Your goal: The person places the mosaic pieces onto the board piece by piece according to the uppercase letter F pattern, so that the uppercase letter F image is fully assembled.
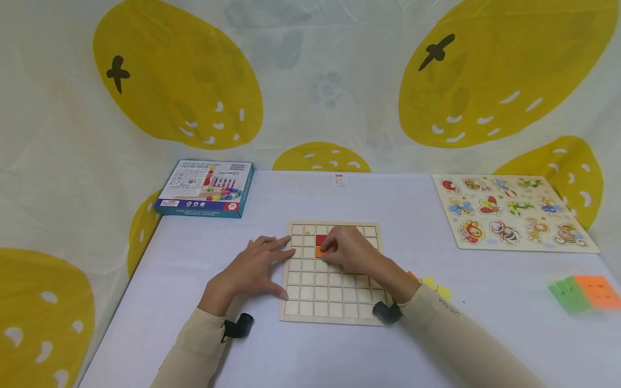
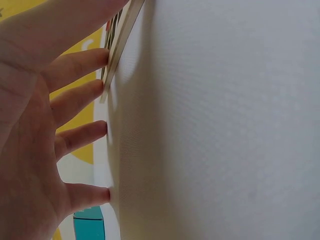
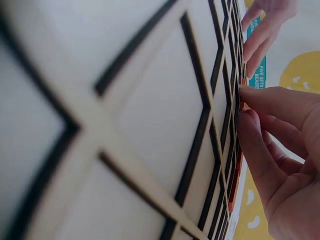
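Note:
A wooden grid board with square cells lies on the white table. On it, a red square tile sits in an upper cell. Just below the red one is an orange tile, pinched between thumb and forefinger of my right hand, which partly covers it. The right wrist view shows those fingertips right at the board's surface. My left hand is spread along the board's left side, two fingertips and the thumb at its edge. In the left wrist view, the other fingers rest on the table beside it.
Yellow and orange tiles lie right of the board, partly behind my right forearm. Farther right are a green and orange puzzle cube and an insect picture board. A bead-toy box and a small card stand at the back.

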Available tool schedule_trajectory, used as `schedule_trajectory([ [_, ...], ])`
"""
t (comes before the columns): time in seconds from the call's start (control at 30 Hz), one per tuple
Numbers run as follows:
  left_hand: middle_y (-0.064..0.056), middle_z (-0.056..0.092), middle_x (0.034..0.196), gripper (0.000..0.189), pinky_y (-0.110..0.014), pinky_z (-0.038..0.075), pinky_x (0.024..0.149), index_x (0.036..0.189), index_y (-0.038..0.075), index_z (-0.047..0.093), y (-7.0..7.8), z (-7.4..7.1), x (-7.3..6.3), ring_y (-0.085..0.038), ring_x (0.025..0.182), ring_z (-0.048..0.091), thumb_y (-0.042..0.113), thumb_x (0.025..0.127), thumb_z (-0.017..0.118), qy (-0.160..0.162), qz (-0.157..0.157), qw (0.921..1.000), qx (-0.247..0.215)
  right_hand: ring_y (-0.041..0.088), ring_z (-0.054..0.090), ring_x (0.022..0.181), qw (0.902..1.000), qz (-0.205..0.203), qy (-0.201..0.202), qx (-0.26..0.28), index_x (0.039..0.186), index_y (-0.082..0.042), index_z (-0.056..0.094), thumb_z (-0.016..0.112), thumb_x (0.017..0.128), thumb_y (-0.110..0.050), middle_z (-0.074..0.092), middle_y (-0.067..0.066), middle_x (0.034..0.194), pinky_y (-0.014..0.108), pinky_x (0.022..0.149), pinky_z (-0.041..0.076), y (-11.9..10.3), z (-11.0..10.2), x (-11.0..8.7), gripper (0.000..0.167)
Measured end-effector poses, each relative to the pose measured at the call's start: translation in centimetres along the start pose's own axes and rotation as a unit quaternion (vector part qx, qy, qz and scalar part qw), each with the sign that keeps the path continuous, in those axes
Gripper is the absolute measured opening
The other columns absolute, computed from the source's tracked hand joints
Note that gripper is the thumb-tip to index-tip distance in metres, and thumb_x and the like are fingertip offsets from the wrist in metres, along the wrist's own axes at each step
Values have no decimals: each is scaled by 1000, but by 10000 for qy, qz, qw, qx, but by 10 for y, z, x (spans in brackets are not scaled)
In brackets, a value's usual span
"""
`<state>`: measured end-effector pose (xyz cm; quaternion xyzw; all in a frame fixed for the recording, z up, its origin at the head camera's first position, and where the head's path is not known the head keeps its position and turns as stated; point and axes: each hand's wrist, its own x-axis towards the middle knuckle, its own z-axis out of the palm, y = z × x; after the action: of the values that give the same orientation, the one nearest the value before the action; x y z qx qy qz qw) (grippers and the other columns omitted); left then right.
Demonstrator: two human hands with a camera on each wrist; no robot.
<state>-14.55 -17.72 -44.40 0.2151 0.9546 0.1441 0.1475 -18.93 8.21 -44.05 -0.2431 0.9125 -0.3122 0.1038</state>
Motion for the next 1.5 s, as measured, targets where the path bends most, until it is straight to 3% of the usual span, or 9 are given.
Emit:
schedule_trajectory([
  [0.33, 4, 35, 168, 101, -68, 28, 122, 149, 29, 54, 2, 1, 0, -32, 150, 37, 62, 61, 91, 1, 4, 10000, -51, 4, 62, 74, 9995, -124, -150, 261, 95, -9, 80, 84, 81, -12, 72, 1, 90, 20, 71, 53, 6, -3, -4, 15],
  [0.6, 4, 35, 168, 101, -69, 28, 122, 149, 30, 54, 3, 1, 0, -32, 151, 36, 63, 61, 91, -7, 6, 10000, -15, 12, 67, 88, 9944, -312, -180, 995, 129, -10, 67, 86, 82, -17, 69, 8, 118, 22, 77, 57, 18, -24, -21, 51],
  [0.87, 4, 36, 168, 102, -67, 30, 122, 149, 29, 54, 2, 1, 1, -32, 150, 38, 62, 60, 92, 37, -11, 10000, 33, 25, 60, 112, 9963, -288, 122, 806, 143, -15, 56, 91, 77, -25, 66, 8, 136, 38, 88, 56, 41, -50, -50, 75],
  [1.17, 4, 35, 168, 103, -67, 30, 122, 150, 30, 53, 1, 1, 1, -31, 150, 37, 62, 60, 92, 16, -44, 10000, 64, 24, 58, 118, 9987, 140, 347, 343, 140, -14, 58, 92, 75, -30, 64, 5, 139, 37, 93, 54, 71, -76, -92, 75],
  [1.5, 4, 34, 169, 102, -68, 28, 122, 150, 30, 52, 2, -1, 1, -31, 151, 36, 62, 61, 91, -25, -80, 10000, 21, 16, 55, 114, 9983, 184, 383, 394, 134, -19, 64, 91, 76, -31, 70, 0, 130, 20, 91, 49, 97, -82, -128, 65],
])
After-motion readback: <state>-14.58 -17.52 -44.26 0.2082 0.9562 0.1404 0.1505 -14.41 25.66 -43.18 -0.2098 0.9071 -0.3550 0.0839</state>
